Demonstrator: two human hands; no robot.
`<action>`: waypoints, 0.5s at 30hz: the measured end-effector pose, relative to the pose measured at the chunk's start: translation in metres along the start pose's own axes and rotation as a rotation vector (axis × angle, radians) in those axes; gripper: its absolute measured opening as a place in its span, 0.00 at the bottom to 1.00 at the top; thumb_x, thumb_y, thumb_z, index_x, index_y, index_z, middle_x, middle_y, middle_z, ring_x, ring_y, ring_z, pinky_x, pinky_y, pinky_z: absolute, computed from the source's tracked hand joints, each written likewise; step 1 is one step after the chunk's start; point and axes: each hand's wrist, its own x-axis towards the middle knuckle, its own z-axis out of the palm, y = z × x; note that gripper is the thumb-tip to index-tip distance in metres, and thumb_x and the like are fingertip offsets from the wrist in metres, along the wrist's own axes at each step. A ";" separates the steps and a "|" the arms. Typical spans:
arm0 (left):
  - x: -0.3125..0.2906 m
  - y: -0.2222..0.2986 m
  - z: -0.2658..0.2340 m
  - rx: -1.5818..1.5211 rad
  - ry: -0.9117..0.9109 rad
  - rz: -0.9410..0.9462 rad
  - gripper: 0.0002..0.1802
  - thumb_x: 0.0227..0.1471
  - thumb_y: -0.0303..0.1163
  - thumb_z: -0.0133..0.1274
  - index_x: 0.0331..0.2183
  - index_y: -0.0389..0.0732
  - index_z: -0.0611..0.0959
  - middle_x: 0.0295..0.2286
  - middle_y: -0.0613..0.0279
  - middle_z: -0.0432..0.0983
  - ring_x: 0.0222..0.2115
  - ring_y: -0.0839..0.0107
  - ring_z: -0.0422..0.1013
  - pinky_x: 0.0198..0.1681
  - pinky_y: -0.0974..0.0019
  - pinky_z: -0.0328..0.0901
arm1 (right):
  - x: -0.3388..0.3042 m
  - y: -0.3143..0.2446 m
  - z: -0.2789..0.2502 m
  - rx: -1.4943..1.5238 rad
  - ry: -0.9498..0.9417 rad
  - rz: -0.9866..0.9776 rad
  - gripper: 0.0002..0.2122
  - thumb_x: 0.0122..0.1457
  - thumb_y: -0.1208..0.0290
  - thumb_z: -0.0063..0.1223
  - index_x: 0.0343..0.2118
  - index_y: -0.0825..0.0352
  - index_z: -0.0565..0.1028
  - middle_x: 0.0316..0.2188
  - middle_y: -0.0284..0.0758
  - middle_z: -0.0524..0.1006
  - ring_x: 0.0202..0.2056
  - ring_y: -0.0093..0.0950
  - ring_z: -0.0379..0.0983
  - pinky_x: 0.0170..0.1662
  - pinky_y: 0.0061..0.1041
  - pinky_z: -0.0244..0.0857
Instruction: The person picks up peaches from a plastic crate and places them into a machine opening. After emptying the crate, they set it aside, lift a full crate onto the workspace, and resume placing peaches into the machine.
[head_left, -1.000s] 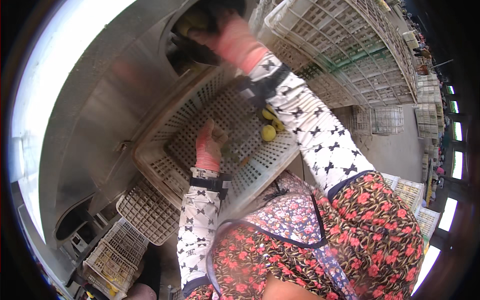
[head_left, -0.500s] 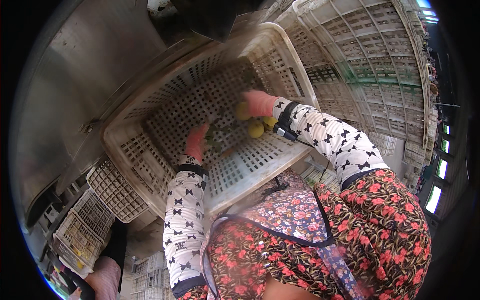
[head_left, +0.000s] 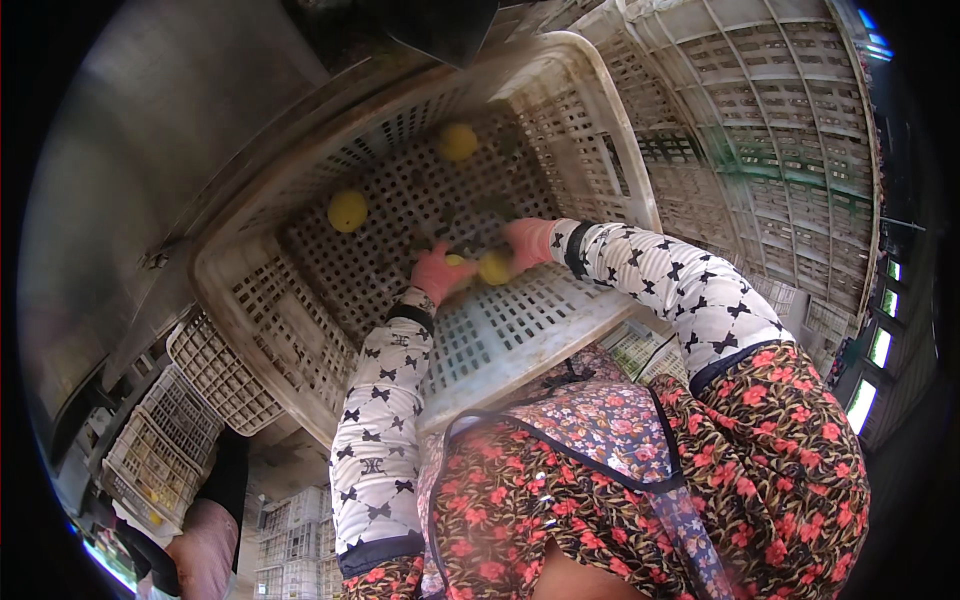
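Both hands, in pink gloves, reach down into a white perforated plastic crate (head_left: 530,340) tilted before me. My left hand (head_left: 433,274) is closed round a round yellow fruit (head_left: 455,261) that shows partly past the fingers. Beside it my right hand (head_left: 530,243), slightly blurred, has its fingers curled against another yellow fruit (head_left: 494,268). Farther in, one yellow fruit (head_left: 348,211) lies at the left of the crate floor, and another yellow fruit (head_left: 458,142) is near the far wall. Dark leaf-like bits (head_left: 495,205) are scattered on the floor, too blurred to make out.
A large metal panel (head_left: 180,130) borders the crate at far left. Stacked white crates (head_left: 760,130) stand to the right. More crates (head_left: 165,440) are at lower left, near another person's arm (head_left: 205,545).
My hands have come closer together near the crate's near wall. Two yellow fruits now lie apart, at the left and far side of the crate floor, where none showed before.
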 end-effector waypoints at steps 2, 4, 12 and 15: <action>-0.014 0.027 0.012 0.465 -0.044 -0.053 0.49 0.33 0.55 0.65 0.56 0.45 0.69 0.53 0.45 0.60 0.49 0.49 0.66 0.51 0.58 0.65 | -0.006 -0.006 0.004 0.050 0.114 -0.258 0.22 0.36 0.57 0.65 0.33 0.70 0.79 0.28 0.46 0.79 0.34 0.41 0.77 0.38 0.37 0.70; -0.013 0.029 0.012 0.586 -0.003 -0.013 0.48 0.29 0.53 0.66 0.54 0.47 0.72 0.50 0.45 0.61 0.45 0.50 0.69 0.50 0.57 0.66 | 0.002 -0.023 0.012 -0.014 0.031 -0.221 0.25 0.37 0.57 0.65 0.39 0.67 0.77 0.32 0.46 0.79 0.36 0.42 0.76 0.40 0.36 0.70; -0.082 0.008 -0.108 -0.697 -0.378 0.096 0.13 0.51 0.35 0.56 0.38 0.41 0.81 0.33 0.63 0.77 0.33 0.71 0.74 0.38 0.65 0.70 | -0.036 -0.099 -0.057 0.703 0.192 -0.372 0.29 0.42 0.61 0.65 0.48 0.71 0.73 0.40 0.43 0.78 0.42 0.31 0.75 0.46 0.27 0.68; -0.133 0.063 -0.138 -1.020 -0.383 0.009 0.22 0.56 0.44 0.52 0.44 0.35 0.77 0.35 0.56 0.78 0.32 0.66 0.76 0.37 0.62 0.73 | -0.114 -0.121 -0.103 1.060 0.159 -0.509 0.36 0.46 0.58 0.65 0.55 0.72 0.65 0.48 0.41 0.73 0.49 0.30 0.70 0.52 0.27 0.64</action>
